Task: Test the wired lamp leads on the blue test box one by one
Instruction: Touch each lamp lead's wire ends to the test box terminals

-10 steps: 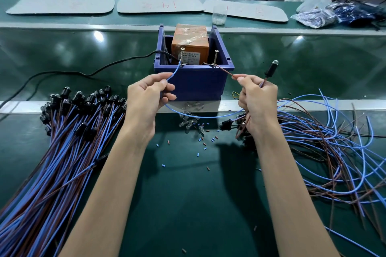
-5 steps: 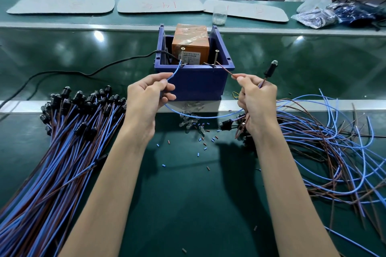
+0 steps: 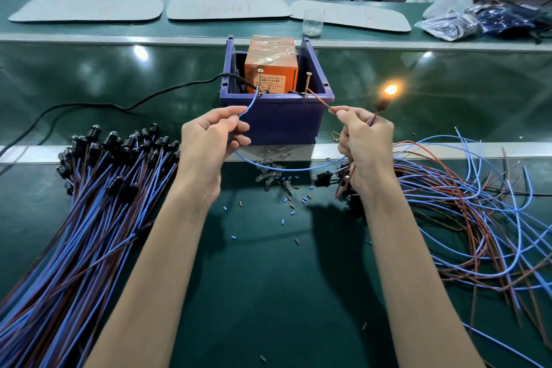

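Thumb and forefinger of the left hand (image 3: 209, 140) pinch the blue wire (image 3: 251, 104), whose end slants up and right to the left screw (image 3: 260, 81) on the blue box (image 3: 277, 119), far centre. The right hand (image 3: 366, 143) pinches the brown wire (image 3: 321, 100), which slants up and left to the right screw (image 3: 307, 84). The lit bulb (image 3: 390, 89) rises from this fist, pointing up and right.

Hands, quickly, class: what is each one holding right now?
Left hand: closed, pinching the blue wire.
Right hand: closed, pinching the red wire, lit lamp sticking up from its grip.
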